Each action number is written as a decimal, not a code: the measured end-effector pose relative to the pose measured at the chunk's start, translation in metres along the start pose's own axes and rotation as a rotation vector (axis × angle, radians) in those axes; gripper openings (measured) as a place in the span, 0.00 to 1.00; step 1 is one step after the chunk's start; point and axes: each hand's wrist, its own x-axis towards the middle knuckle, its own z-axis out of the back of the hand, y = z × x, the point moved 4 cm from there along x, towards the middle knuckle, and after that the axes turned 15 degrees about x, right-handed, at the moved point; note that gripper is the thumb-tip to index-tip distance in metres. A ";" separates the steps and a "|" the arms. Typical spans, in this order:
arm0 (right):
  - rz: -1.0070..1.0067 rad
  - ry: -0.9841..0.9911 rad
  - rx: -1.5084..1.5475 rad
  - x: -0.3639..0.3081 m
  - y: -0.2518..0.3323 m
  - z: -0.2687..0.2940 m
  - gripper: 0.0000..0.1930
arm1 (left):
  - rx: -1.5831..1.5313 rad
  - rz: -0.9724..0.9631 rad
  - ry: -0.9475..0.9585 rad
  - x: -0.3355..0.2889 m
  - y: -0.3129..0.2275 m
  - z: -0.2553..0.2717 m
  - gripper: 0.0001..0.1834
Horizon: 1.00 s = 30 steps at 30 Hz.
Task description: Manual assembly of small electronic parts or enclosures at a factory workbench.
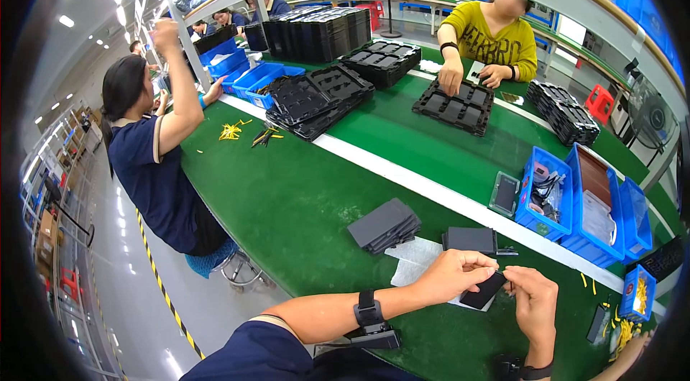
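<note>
In front of me, a thin black rectangular panel (480, 296) is tilted between my two hands, over a white sheet (417, 257) on the green table. My left hand (454, 274) pinches its upper edge with thumb and fingertips. At the panel's upper right corner, the fingers of my right hand (533, 296) are closed, also pinching it. Just beyond my left hand lies a short stack of dark panels (470, 239). A larger, fanned stack of grey-black panels (384, 224) sits farther left.
Blue bins (543, 219) line the right side, near a clear case (504, 193). Yellow strips (231, 131) lie at far left. Across the green belt (402, 129), a person in yellow (496, 29) reaches into a black tray (454, 106). Another person (154, 144) sits at left.
</note>
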 end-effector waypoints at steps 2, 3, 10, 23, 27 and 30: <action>-0.190 -0.072 0.162 -0.004 -0.006 0.001 0.11 | 0.021 0.010 0.054 -0.001 0.004 -0.002 0.14; -0.382 -0.150 0.321 -0.007 -0.013 0.003 0.10 | 0.018 0.008 0.055 -0.001 0.002 -0.003 0.14; -0.230 -0.055 -0.040 -0.002 0.007 0.003 0.04 | 0.098 -0.126 0.085 -0.010 -0.017 -0.006 0.14; 0.075 -0.023 -0.279 0.000 0.033 -0.006 0.03 | 0.176 -0.137 0.116 -0.004 -0.007 -0.017 0.09; -0.125 -0.068 -0.029 0.003 0.006 -0.004 0.04 | 0.133 -0.057 0.059 -0.003 -0.012 -0.007 0.08; -0.473 -0.111 0.467 -0.004 -0.025 -0.005 0.08 | 0.091 -0.019 0.020 -0.002 -0.012 0.000 0.09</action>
